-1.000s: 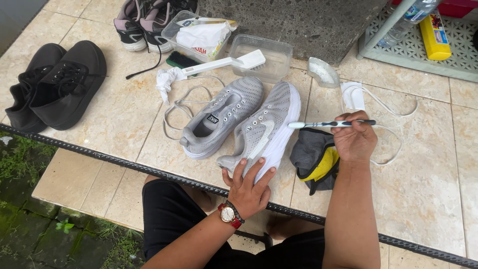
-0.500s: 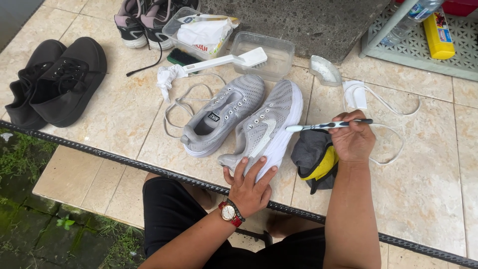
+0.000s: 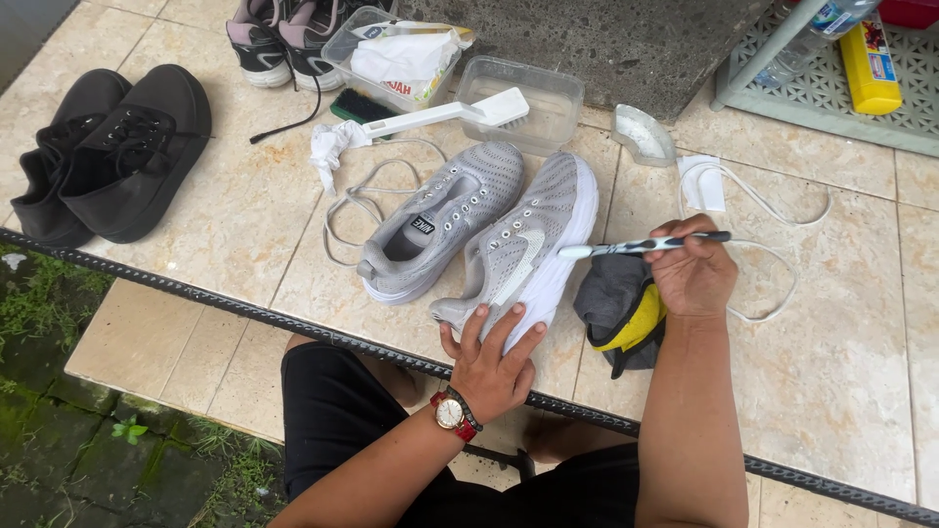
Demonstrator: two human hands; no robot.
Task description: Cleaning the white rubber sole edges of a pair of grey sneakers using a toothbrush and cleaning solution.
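Right hand point(image 3: 693, 276) grips a toothbrush point(image 3: 641, 245) by its handle, fingers curled around it, the shaft lying nearly level with the head pointing left and meeting the white sole edge of the nearer grey sneaker point(image 3: 523, 249). Left hand point(image 3: 492, 360), with a wristwatch point(image 3: 451, 413) on its wrist, presses spread fingers against the heel end of that same sneaker, which lies tilted on its side on the beige tiled floor point(image 3: 841, 372). Second grey sneaker point(image 3: 440, 220) rests just beside it, touching along the flank, laces removed. Folded grey and yellow cloth point(image 3: 621, 313) lies under the right hand. White laces point(image 3: 773, 240) loop over the tiles to the right. Behind the sneakers: a white long-handled brush point(image 3: 445, 114) resting on a clear plastic tub point(image 3: 533, 98). Pair of black shoes point(image 3: 108, 147) sits well apart at far left.
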